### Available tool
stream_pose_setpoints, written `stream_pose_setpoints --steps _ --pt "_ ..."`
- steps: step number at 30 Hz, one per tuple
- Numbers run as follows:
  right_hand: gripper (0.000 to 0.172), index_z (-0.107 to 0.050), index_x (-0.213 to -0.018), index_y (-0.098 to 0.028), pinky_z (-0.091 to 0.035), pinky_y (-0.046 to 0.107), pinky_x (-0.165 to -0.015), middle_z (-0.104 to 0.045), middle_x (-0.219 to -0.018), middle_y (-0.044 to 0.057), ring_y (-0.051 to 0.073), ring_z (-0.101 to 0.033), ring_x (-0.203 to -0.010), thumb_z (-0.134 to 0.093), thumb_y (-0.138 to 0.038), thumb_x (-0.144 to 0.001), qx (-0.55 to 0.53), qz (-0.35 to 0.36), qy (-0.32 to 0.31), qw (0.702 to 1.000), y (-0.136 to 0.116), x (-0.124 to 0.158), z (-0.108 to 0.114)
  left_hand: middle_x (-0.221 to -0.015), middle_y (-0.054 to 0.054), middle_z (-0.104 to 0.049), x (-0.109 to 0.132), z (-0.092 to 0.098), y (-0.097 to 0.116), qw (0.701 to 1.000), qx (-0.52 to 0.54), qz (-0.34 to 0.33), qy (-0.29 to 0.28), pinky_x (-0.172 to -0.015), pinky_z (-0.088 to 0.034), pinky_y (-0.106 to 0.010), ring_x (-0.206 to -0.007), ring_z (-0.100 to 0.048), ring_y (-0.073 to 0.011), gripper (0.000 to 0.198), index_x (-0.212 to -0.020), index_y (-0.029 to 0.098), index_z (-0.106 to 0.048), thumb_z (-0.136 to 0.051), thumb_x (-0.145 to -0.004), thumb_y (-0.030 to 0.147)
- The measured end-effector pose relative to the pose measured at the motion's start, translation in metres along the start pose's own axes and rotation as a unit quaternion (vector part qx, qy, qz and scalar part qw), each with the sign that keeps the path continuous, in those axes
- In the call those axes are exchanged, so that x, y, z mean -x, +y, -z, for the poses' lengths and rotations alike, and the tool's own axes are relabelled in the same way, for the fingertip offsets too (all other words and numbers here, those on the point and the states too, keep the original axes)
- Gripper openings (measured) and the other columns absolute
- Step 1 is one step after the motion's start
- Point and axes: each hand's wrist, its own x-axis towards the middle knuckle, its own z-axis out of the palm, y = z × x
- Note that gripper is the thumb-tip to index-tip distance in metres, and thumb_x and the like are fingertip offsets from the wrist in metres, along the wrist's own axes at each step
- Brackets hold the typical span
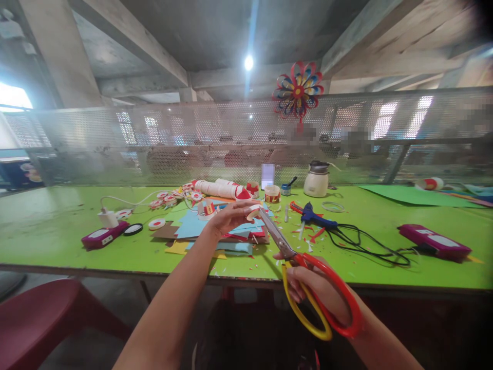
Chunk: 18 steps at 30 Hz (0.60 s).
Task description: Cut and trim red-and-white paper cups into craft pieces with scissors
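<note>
A green surface point(57, 226) carries a pile of coloured paper sheets point(200, 231), with a long white roll point(219, 188) and a small red-banded cup point(271, 193) behind it. A blue glue gun point(318, 218) lies to the right, its black cord point(370, 245) trailing toward a magenta box point(434, 241). At the left sit another magenta box point(105, 235), a white charger point(108, 218) and a tape roll point(156, 223). A cream pot point(316, 180) stands near the mesh screen point(192, 133), where a paper flower point(298, 91) hangs. A red chair point(46, 318) stands lower left.

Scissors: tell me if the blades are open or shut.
Nearly shut: the scissors show one narrow blade strip, tips at the paper in the left hand.
</note>
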Motion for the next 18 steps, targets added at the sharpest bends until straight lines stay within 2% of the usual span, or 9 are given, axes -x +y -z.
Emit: stream_pose_setpoints --steps 5,8,14,18 --pt "0.015 -0.062 -0.085 -0.015 -0.035 0.024 -0.046 -0.044 -0.051 -0.006 0.009 -0.043 -0.043 -0.05 -0.022 -0.078 -0.004 -0.001 -0.005 1.0 -0.0028 0.002 0.0003 -0.107 -0.015 -0.065 -0.0024 0.0041 -0.0026 1.0 -0.002 -0.005 -0.004 -0.073 -0.045 -0.03 -0.091 -0.062 -0.0214 0.038 -0.112 0.012 -0.064 -0.066 -0.075 0.021" --pt "0.012 -0.06 -0.081 -0.015 -0.034 0.024 -0.045 -0.043 -0.05 -0.007 0.009 -0.043 -0.043 -0.05 -0.022 -0.079 -0.003 -0.001 -0.002 1.0 -0.0045 0.0026 -0.0002 -0.106 -0.015 -0.065 -0.0029 0.0065 -0.0038 1.0 0.003 -0.008 -0.005 -0.078 -0.046 -0.034 -0.087 -0.062 -0.0206 0.038 -0.111 0.011 -0.064 -0.066 -0.075 0.021" --pt "0.023 -0.057 -0.1 -0.015 -0.034 0.024 -0.045 -0.042 -0.05 -0.008 0.009 -0.041 -0.043 -0.05 -0.022 -0.079 -0.01 -0.005 0.0 1.0 -0.0062 0.002 -0.0021 -0.109 -0.014 -0.064 -0.0009 0.0049 -0.0023 1.0 0.0 -0.014 -0.014 -0.085 -0.046 -0.038 -0.09 -0.061 -0.0208 0.037 -0.112 0.013 -0.064 -0.066 -0.075 0.019" --pt "0.016 -0.058 -0.091 -0.014 -0.033 0.023 -0.044 -0.042 -0.05 -0.008 0.008 -0.04 -0.043 -0.051 -0.022 -0.079 0.0 -0.007 0.002 1.0 -0.0068 0.0023 -0.0021 -0.107 -0.013 -0.064 -0.0004 0.0034 -0.0017 0.999 -0.001 -0.019 -0.025 -0.084 -0.046 -0.037 -0.088 -0.061 -0.0195 0.038 -0.114 0.013 -0.063 -0.065 -0.076 0.018"
